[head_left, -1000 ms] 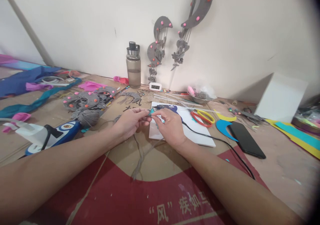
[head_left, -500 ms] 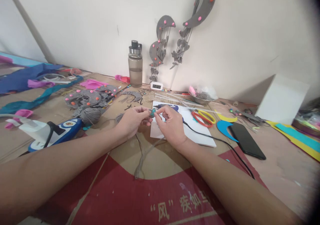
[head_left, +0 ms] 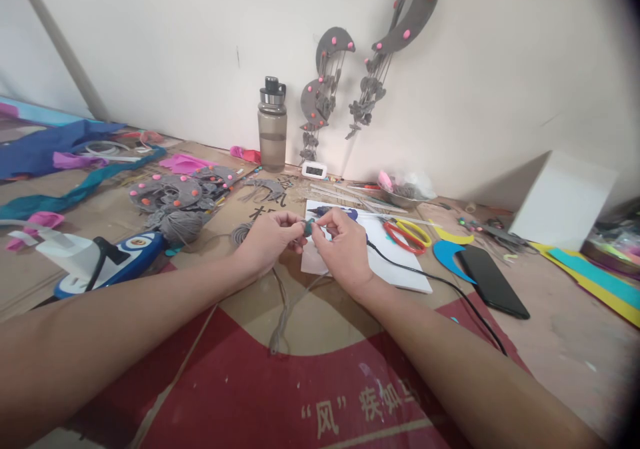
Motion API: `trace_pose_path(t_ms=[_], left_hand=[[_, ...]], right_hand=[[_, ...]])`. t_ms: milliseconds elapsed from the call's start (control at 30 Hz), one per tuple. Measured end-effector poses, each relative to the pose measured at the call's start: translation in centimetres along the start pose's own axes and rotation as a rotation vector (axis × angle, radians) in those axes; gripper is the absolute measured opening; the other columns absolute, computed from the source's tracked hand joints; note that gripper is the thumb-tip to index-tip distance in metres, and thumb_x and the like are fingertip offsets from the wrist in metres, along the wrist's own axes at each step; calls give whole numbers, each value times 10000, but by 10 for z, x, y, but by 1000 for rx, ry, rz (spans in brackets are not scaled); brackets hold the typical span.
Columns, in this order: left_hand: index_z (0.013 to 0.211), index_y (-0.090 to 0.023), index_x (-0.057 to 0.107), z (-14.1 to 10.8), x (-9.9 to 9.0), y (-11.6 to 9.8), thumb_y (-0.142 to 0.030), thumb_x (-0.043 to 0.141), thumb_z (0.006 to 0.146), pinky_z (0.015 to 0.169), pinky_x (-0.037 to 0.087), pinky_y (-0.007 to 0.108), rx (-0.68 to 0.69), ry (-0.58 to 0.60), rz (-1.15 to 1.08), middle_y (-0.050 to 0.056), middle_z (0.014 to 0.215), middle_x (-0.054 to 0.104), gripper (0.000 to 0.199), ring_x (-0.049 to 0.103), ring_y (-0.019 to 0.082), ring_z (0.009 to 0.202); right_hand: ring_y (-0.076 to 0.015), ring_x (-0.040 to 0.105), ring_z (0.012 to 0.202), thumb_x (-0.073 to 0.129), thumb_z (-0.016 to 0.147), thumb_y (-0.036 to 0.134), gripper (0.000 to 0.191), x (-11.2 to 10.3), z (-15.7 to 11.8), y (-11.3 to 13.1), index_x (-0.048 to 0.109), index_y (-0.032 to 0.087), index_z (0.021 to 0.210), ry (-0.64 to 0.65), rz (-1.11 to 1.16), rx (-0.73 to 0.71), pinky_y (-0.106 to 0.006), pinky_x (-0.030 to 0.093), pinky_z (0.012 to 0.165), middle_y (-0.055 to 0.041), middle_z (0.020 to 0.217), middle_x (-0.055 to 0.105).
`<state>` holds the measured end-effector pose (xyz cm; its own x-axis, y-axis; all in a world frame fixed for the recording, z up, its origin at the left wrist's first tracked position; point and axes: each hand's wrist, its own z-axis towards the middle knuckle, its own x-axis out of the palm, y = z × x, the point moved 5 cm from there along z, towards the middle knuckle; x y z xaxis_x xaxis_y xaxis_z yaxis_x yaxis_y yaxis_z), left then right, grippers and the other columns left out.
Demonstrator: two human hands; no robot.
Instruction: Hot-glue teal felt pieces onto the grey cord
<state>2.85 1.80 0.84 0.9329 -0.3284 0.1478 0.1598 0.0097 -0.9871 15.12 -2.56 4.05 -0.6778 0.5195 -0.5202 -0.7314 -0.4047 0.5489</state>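
A small teal piece [head_left: 309, 227], crumpled and too small to identify for certain, is pinched between my two hands over the left edge of a white paper pad [head_left: 400, 277]. My left hand [head_left: 273, 239] grips its left side with thumb and fingers. On its right side the thumb and forefinger of my right hand [head_left: 345, 246] close on it. Below the hands a grey yarn strand [head_left: 283, 322] hangs down to the cardboard. Just behind my right hand lies a dark-tipped purple glue gun [head_left: 345, 213], partly hidden, its black cord running to the right.
Orange-and-yellow scissors [head_left: 407, 234], a blue crescent [head_left: 453, 259] and a black phone [head_left: 493, 281] lie on the right. To the left are a power strip [head_left: 135, 246] and a grey yarn ball [head_left: 183, 228]. A water bottle [head_left: 273, 132] stands by the wall, near hanging grey moons [head_left: 335, 41].
Both hands stay in nearly the same place, still pinching the teal piece, which looks turned and more covered by the fingers. The view has shifted slightly.
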Motion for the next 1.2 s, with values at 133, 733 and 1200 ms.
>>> trace_pose_path(t_ms=[133, 733, 1200], left_hand=[[708, -134, 591, 2, -3, 2, -274, 677, 671, 459, 448, 212, 32, 6, 42, -6, 562, 598, 168, 525, 83, 440], [799, -130, 592, -5, 2, -12, -280, 623, 755, 513, 445, 200, 145, 60, 148, 0, 610, 626, 159, 541, 77, 481], [820, -122, 593, -3, 5, -5, -265, 626, 769, 611, 516, 236, 108, 101, 44, 26, 671, 659, 155, 618, 108, 595]], right_hand=[[-109, 490, 585, 509, 746, 226, 90, 1, 0, -2, 496, 212, 658, 12, 44, 37, -228, 392, 601, 34, 616, 536], [-97, 379, 559, 575, 710, 267, 105, 6, -2, -13, 514, 200, 658, -35, 337, 287, -221, 333, 544, 52, 600, 459], [-116, 531, 685, 575, 690, 221, 66, 11, -1, -22, 531, 187, 654, -65, 550, 339, -242, 421, 646, 19, 727, 596]])
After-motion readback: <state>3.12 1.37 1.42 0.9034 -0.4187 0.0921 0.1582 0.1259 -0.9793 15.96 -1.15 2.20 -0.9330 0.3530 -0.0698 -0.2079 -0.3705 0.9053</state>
